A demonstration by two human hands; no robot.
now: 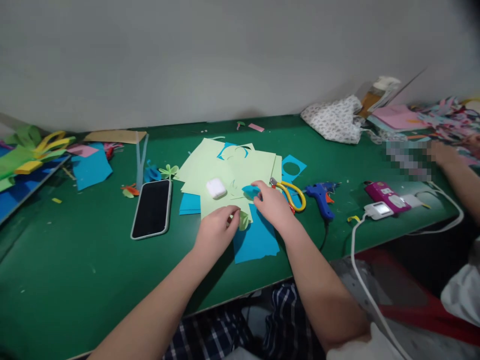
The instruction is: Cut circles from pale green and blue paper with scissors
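My left hand [218, 231] is closed in a pinch at the front of the paper pile, with a curled light green paper piece [244, 221] at its fingertips. My right hand [273, 202] pinches a small blue paper piece [250, 191] just above the light green sheets [258, 162]. Under both hands a blue sheet [257, 242] sticks out toward the table's front edge. A white earphone case [216, 188] lies on the green sheets, left of the blue piece. Yellow-handled scissors [296, 195] are beside my right hand, partly hidden by it.
A phone [152, 209] lies on the green table at left, near a light green paper flower [169, 171]. Right of the scissors are a blue glue gun [321, 197] and a magenta device [388, 196] with a white cable. Another person's hand [446, 152] is at far right.
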